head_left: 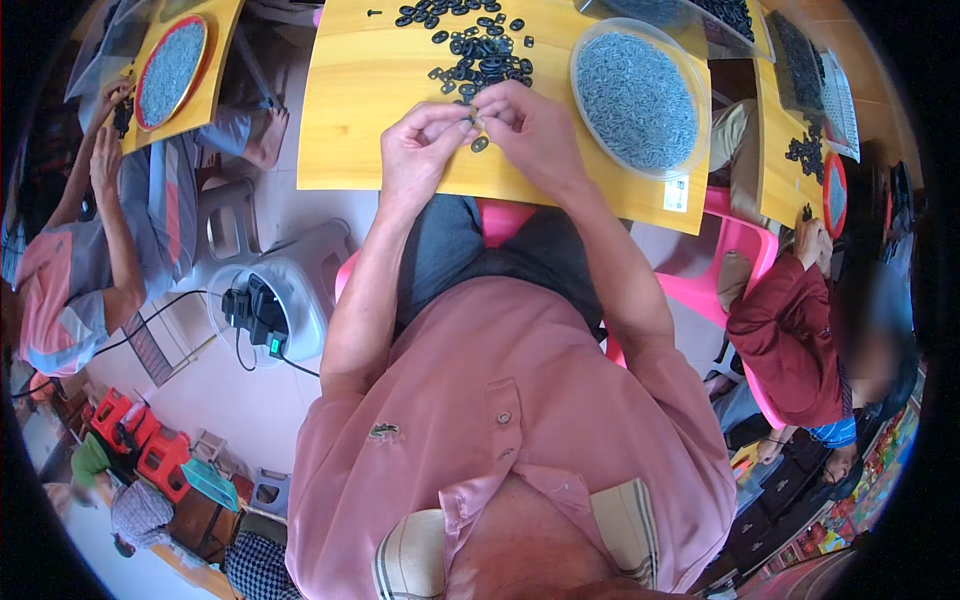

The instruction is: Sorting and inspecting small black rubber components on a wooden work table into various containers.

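Observation:
Both my hands meet over the near part of the yellow table (pixel 345 140), fingertips almost touching. My left hand (pixel 415 155) is closed in a pinch, thumb against fingers. Facing it, my right hand (pixel 535 135) pinches too. What sits between the fingertips is too small and too covered to name. Just below them shows a small black oval part (pixel 480 144) with holes; I cannot tell whether it touches the fingers. Right beyond my hands spreads a loose pile of black oval parts (pixel 490 60). A round clear tub (pixel 577 92) full of small silvery screws stands right of my right hand.
A lone dark screw (pixel 375 13) lies at the far left of the table. Clear bins (pixel 650 12) with black parts stand at the back right. Other people work at tables on both sides. Left of me, a grey stool (pixel 305 255) lies tipped, with black adapters inside.

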Demonstrator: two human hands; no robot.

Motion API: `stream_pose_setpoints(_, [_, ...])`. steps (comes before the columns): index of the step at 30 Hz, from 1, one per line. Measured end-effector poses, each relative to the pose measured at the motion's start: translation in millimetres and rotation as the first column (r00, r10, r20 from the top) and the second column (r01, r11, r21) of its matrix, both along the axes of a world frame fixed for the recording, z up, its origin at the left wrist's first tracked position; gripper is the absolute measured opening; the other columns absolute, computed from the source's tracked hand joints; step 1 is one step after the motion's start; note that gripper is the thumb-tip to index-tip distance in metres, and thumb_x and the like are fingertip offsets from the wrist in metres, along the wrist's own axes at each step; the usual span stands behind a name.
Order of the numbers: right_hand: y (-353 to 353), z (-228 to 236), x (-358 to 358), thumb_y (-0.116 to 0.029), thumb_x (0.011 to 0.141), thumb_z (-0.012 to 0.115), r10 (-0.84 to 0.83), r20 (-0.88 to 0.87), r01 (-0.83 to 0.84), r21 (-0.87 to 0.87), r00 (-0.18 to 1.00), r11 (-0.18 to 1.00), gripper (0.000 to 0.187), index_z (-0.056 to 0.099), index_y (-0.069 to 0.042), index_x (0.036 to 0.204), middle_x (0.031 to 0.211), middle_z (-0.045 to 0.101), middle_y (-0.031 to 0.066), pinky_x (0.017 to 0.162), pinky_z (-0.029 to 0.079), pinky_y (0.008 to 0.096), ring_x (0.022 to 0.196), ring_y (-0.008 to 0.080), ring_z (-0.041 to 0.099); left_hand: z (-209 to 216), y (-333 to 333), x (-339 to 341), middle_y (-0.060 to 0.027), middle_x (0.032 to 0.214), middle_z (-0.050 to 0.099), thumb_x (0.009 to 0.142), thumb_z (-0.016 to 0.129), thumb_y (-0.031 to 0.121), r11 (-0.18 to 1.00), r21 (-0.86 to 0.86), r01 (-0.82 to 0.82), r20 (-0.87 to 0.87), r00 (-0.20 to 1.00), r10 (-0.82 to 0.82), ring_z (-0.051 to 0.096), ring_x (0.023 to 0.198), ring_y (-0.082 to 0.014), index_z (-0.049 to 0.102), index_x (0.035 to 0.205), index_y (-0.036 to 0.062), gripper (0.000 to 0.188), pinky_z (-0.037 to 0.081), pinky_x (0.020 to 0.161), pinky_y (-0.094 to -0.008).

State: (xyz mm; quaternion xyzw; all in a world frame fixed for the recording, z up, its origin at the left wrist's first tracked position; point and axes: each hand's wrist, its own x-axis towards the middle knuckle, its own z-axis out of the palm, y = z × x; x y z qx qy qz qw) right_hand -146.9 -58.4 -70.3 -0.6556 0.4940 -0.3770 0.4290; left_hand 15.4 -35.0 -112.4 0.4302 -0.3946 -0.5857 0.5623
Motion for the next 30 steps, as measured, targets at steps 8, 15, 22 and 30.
stream_pose_setpoints(8, [-3, -5, -2, -0.002, 0.084, 0.063, 0.017, -0.015, -0.017, -0.010, 1.000, 1.000, 0.016, 0.065, -0.002, 0.099, 0.079, 0.070, 0.0050, 0.060, 0.048, 0.0213, 0.071, 0.0067, 0.064, 4, 1, -3, -0.0112, 0.088, 0.071, 0.086, 0.064, -0.009, 1.000, 0.001, -0.010, 0.027, 1.000, 0.010, 0.069, 0.081, -0.0155, 0.066, 0.099, -0.0040, 0.014, 0.057, 0.076, -0.0267])
stream_pose_setpoints(15, [-2, 6, -1, -0.005, 0.082, 0.062, 0.024, -0.068, -0.023, 0.021, 0.997, 1.000, 0.013, 0.065, -0.002, 0.094, 0.076, 0.070, 0.0090, 0.061, 0.051, 0.0259, 0.068, 0.0129, 0.067, 3, 1, 0, -0.0117, 0.089, 0.071, 0.086, 0.066, -0.007, 0.999, -0.017, 0.028, 0.044, 0.999, -0.027, 0.069, 0.081, -0.0154, 0.066, 0.101, -0.0040, 0.015, 0.056, 0.076, -0.0257])
stream_pose_setpoints(22, [-2, 2, -17, -0.011, 0.082, 0.065, -0.015, -0.126, 0.019, 0.027, 0.992, 0.999, 0.010, 0.065, -0.004, 0.090, 0.081, 0.068, 0.0107, 0.069, 0.053, 0.0319, 0.076, 0.0198, 0.068, 2, -2, 1, -0.0125, 0.089, 0.071, 0.087, 0.065, -0.006, 0.997, 0.007, -0.077, 0.037, 0.996, 0.077, 0.070, 0.080, -0.0157, 0.066, 0.102, -0.0043, 0.015, 0.056, 0.076, -0.0259])
stream_pose_setpoints(30, [19, -13, -9, -0.013, 0.082, 0.064, 0.104, -0.459, -0.224, -0.215, 0.882, 0.951, 0.014, 0.063, -0.009, 0.095, 0.087, 0.060, 0.0098, 0.069, 0.050, 0.0433, 0.079, 0.0319, 0.063, -2, -4, 3, -0.0117, 0.089, 0.071, 0.087, 0.065, -0.005, 0.993, 0.014, -0.120, -0.023, 0.993, 0.120, 0.070, 0.080, -0.0151, 0.066, 0.103, -0.0035, 0.016, 0.057, 0.076, -0.0260])
